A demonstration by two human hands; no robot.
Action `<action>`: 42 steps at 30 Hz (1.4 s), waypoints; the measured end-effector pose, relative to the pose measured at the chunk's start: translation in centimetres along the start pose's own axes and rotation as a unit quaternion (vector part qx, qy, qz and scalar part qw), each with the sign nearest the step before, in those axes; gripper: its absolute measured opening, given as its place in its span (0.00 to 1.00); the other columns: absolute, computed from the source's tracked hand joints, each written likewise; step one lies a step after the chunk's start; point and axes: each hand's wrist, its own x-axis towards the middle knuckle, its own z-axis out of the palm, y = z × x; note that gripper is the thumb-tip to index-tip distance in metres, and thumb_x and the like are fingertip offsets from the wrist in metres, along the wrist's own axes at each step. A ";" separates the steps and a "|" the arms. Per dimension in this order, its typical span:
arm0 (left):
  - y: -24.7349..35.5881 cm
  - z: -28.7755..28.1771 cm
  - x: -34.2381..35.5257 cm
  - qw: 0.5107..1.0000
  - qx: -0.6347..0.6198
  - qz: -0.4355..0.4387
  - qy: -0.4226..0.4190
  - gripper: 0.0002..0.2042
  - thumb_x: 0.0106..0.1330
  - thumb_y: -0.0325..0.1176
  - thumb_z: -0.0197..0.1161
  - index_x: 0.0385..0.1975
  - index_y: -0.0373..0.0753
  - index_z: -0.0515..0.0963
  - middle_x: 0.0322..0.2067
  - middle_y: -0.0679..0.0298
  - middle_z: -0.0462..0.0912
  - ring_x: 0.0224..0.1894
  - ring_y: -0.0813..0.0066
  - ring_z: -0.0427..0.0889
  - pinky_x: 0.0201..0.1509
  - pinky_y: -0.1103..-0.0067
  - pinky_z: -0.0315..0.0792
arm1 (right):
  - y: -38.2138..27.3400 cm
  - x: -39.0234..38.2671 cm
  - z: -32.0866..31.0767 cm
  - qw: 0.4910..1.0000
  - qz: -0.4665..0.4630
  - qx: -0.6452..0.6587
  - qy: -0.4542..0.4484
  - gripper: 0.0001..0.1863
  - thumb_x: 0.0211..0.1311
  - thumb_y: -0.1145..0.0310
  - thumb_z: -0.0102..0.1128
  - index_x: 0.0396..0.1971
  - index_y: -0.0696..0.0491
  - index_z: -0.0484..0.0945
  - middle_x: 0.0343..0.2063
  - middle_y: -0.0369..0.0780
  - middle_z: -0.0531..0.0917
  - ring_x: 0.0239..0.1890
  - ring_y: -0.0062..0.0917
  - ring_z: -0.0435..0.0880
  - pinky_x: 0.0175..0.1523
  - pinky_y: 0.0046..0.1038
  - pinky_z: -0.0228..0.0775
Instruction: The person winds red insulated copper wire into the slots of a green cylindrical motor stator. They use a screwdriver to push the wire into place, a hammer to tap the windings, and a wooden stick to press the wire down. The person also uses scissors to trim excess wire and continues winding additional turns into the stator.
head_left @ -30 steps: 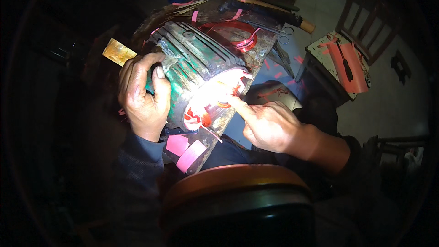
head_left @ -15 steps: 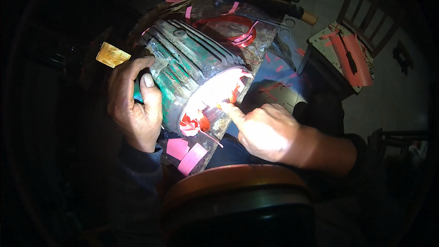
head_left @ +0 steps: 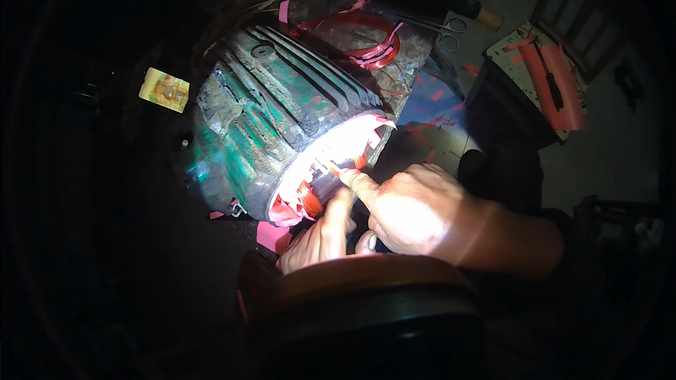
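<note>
A green, dirt-crusted motor housing (head_left: pixel 260 109) with cooling fins lies on its side, its open end towards me. Red-orange wire coils (head_left: pixel 310 199) and pink insulating paper (head_left: pixel 285 212) line the opening, where glare washes out detail. My right hand (head_left: pixel 422 211) has its index finger stretched to the inner edge, the other fingers curled; a thin pale piece shows at the fingertip, too small to name. Below the opening, my left hand (head_left: pixel 320 239) points its index finger up beside the right one, thumb apart, holding nothing visible. A dark curved rim in the foreground hides part of it.
A loop of red wire (head_left: pixel 380 53) and scissors (head_left: pixel 451 34) lie behind the motor on the worn bench. At right, a stool (head_left: pixel 503 56) carries a red sheet (head_left: pixel 542 81) and a dark screwdriver (head_left: pixel 553 88). A yellowish card (head_left: pixel 165 89) is at left.
My left hand has left the housing's left side and come down below its open end, next to my right hand. The right index finger stays at the opening. The view has shifted slightly.
</note>
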 end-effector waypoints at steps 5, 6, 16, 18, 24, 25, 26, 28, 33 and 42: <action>-1.0 2.2 -0.3 0.993 0.014 -0.105 -0.053 0.38 0.64 0.31 0.73 0.74 0.27 0.66 0.31 0.56 0.89 0.31 0.57 0.91 0.38 0.67 0.84 | 0.5 -0.2 0.1 0.998 -0.032 -0.006 0.054 0.30 0.61 0.64 0.67 0.62 0.61 0.79 0.21 0.44 0.85 0.28 0.41 0.88 0.37 0.43 0.81; -1.2 2.4 -0.2 0.991 0.030 -0.109 -0.065 0.40 0.64 0.31 0.73 0.75 0.27 0.65 0.31 0.55 0.89 0.31 0.55 0.91 0.38 0.66 0.85 | 0.4 -0.4 0.1 0.991 -0.075 -0.031 0.106 0.25 0.58 0.66 0.67 0.55 0.62 0.81 0.22 0.43 0.84 0.26 0.39 0.87 0.36 0.42 0.80; -1.4 3.0 0.4 0.993 0.075 -0.074 -0.052 0.44 0.66 0.40 0.75 0.76 0.22 0.61 0.28 0.50 0.87 0.27 0.54 0.90 0.31 0.64 0.81 | 0.5 -0.4 0.6 0.993 -0.085 -0.024 0.084 0.19 0.56 0.65 0.67 0.44 0.62 0.82 0.25 0.39 0.79 0.26 0.32 0.81 0.33 0.38 0.74; -1.4 3.0 0.5 0.992 0.094 -0.061 -0.054 0.45 0.65 0.40 0.75 0.76 0.20 0.60 0.27 0.50 0.87 0.26 0.55 0.89 0.30 0.64 0.81 | 0.8 -0.5 0.5 0.993 -0.081 -0.056 0.064 0.33 0.61 0.54 0.65 0.58 0.66 0.78 0.21 0.41 0.81 0.25 0.36 0.84 0.36 0.42 0.77; -1.3 2.7 0.5 0.986 0.120 -0.074 -0.090 0.47 0.62 0.38 0.77 0.76 0.19 0.60 0.27 0.51 0.86 0.25 0.55 0.88 0.30 0.64 0.81 | 1.9 -0.3 0.9 0.992 -0.082 -0.005 0.095 0.30 0.62 0.63 0.69 0.62 0.63 0.82 0.23 0.39 0.82 0.28 0.36 0.85 0.39 0.40 0.80; -1.3 2.7 0.5 0.987 0.113 -0.074 -0.090 0.47 0.62 0.38 0.78 0.76 0.19 0.60 0.27 0.51 0.86 0.25 0.55 0.88 0.30 0.64 0.81 | 2.1 -0.2 0.9 0.990 -0.084 0.003 0.117 0.26 0.62 0.67 0.70 0.59 0.61 0.84 0.25 0.37 0.82 0.30 0.33 0.85 0.39 0.38 0.80; -1.4 2.7 0.5 0.988 0.108 -0.069 -0.087 0.47 0.62 0.38 0.78 0.76 0.20 0.61 0.27 0.51 0.86 0.25 0.55 0.88 0.30 0.64 0.81 | 2.4 0.0 0.8 0.992 -0.076 0.022 0.100 0.26 0.62 0.66 0.70 0.60 0.61 0.83 0.24 0.38 0.83 0.30 0.33 0.85 0.39 0.39 0.80; -1.4 2.8 0.5 0.989 0.101 -0.068 -0.084 0.47 0.61 0.38 0.78 0.76 0.20 0.61 0.27 0.51 0.86 0.25 0.55 0.88 0.30 0.64 0.81 | 3.0 0.4 0.5 0.994 -0.061 0.064 0.070 0.27 0.63 0.66 0.71 0.62 0.59 0.83 0.23 0.39 0.83 0.29 0.34 0.86 0.39 0.39 0.80; -1.4 2.6 0.6 0.986 0.121 -0.066 -0.095 0.45 0.62 0.36 0.78 0.75 0.20 0.62 0.26 0.52 0.85 0.24 0.56 0.87 0.29 0.64 0.80 | 2.9 0.1 -0.2 0.996 -0.047 0.066 0.030 0.28 0.65 0.68 0.68 0.65 0.61 0.80 0.22 0.42 0.84 0.28 0.37 0.87 0.40 0.42 0.80; -2.1 2.7 0.2 0.988 0.108 -0.065 -0.090 0.47 0.60 0.37 0.80 0.75 0.20 0.61 0.23 0.54 0.85 0.22 0.58 0.86 0.28 0.65 0.80 | 2.0 -0.1 1.4 0.991 -0.081 0.057 0.095 0.38 0.62 0.73 0.67 0.75 0.58 0.71 0.20 0.41 0.83 0.26 0.39 0.86 0.38 0.40 0.81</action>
